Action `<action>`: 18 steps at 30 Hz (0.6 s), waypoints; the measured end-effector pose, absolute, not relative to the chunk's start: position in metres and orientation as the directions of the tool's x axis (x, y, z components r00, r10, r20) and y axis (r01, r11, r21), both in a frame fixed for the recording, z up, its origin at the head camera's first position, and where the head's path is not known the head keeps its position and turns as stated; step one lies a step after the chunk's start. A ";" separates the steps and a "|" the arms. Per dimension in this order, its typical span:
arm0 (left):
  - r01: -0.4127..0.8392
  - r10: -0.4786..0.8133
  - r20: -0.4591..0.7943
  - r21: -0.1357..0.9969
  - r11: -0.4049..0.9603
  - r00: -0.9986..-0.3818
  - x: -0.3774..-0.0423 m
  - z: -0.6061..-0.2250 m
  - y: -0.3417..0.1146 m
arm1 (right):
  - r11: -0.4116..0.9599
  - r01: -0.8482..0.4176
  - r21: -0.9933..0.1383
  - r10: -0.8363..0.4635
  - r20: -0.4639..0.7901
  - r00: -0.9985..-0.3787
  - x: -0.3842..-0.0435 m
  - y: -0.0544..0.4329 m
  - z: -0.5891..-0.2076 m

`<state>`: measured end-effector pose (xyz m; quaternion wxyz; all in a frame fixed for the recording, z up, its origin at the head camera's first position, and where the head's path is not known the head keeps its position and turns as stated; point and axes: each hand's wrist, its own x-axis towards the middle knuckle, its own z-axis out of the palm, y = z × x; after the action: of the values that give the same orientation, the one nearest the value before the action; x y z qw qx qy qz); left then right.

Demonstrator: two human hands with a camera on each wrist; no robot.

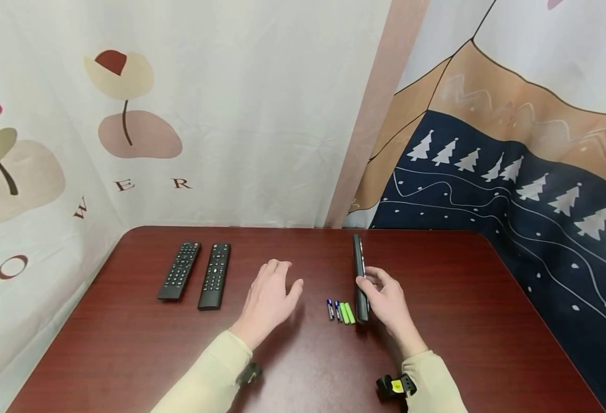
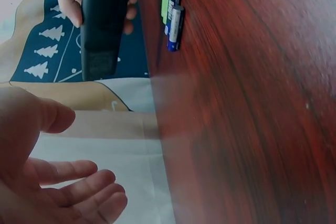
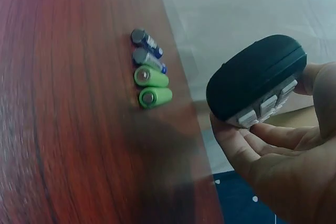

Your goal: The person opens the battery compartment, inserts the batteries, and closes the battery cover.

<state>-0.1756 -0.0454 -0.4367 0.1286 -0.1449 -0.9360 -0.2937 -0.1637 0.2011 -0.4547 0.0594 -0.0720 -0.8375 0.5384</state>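
My right hand [image 1: 389, 301] grips a black remote control [image 1: 359, 269], thumb on one face and fingers on the other. It is turned on edge, its white buttons [image 3: 269, 104] facing right, toward the fingers, and its plain back toward my left hand. Beside its near end, two green batteries [image 1: 347, 313] and two blue-and-silver batteries [image 1: 334, 311] lie in a row on the table. My left hand [image 1: 268, 298] hovers left of the batteries with nothing in it, thumb spread from loosely bent fingers [image 2: 79, 192].
Two more black remotes lie button side up at the table's left, one farther left [image 1: 180, 271] and one nearer my left hand [image 1: 214, 276]. The reddish-brown table [image 1: 303, 367] backs onto a white printed curtain [image 1: 261, 115], with a dark blue patterned cloth [image 1: 447, 195] at the right.
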 end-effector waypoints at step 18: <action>0.500 0.337 0.372 0.581 0.642 -0.865 -0.158 -0.438 -0.028 | 0.023 0.079 -0.997 0.090 -0.077 -0.993 -0.156 0.180 -0.453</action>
<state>-0.1584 -0.0282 -0.4381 0.1155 -0.2331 -0.8987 -0.3532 -0.1563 0.1800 -0.4529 0.0039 -0.0593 -0.7153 0.6963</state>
